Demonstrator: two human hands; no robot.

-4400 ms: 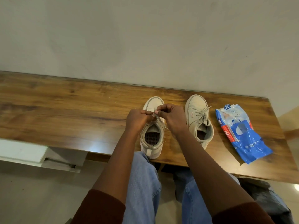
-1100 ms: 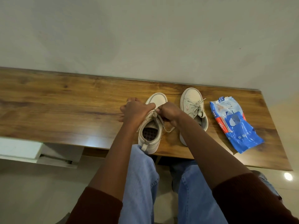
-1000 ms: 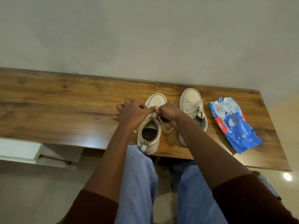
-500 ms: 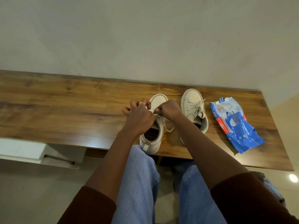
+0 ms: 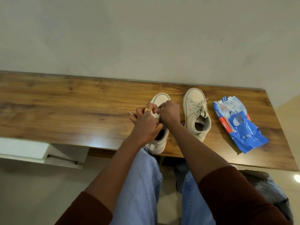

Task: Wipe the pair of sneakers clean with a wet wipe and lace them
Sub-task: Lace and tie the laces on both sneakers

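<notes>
Two off-white sneakers stand toe-away on the wooden table. The right sneaker has its lace tied in a bow. Both my hands sit over the tongue of the left sneaker, hiding most of its eyelets. My left hand, with a gold ring, pinches one end of the lace; a lace tip pokes out to its left. My right hand pinches the lace beside it. The two hands touch at the fingertips.
A blue wet wipe packet lies flat on the table right of the sneakers. A plain wall rises behind the table. A white drawer unit hangs under the table's left part. My jeans-clad legs are below the front edge.
My left hand has moved from the sneaker's left side onto its tongue, meeting my right hand. The lace tip now sticks out to the left. The right sneaker and packet stayed put.
</notes>
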